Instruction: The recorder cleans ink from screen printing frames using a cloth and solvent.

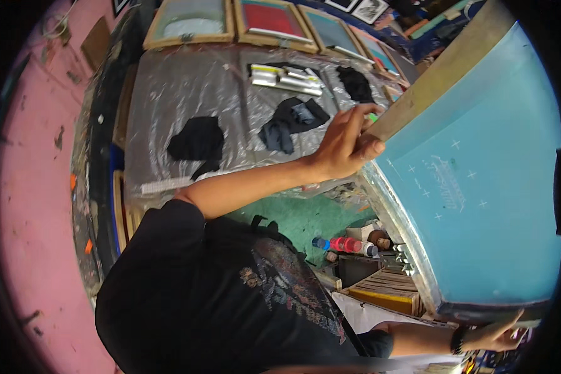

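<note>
A large screen printing frame [511,143] stands tilted on the right, its blue mesh bearing pale lettering and several small crosses. My left hand [346,143] is closed on its near upper corner, the thumb along the wooden bar. A small bright green spot shows beside those fingers; I cannot make out what it is. At the frame's lower edge is my right hand [492,338], a dark band around the wrist. One of its digits lies up against the dark bar and the others are below, partly lost at the rim.
Black cloth pieces [196,144] and a pile of silvery strips [287,79] lie on a plastic-covered table [153,93]. More framed screens [274,22] lean behind it. Red and blue bottles [345,244] stand low, near wooden racks [386,290]. A pink wall [40,187] runs along the left.
</note>
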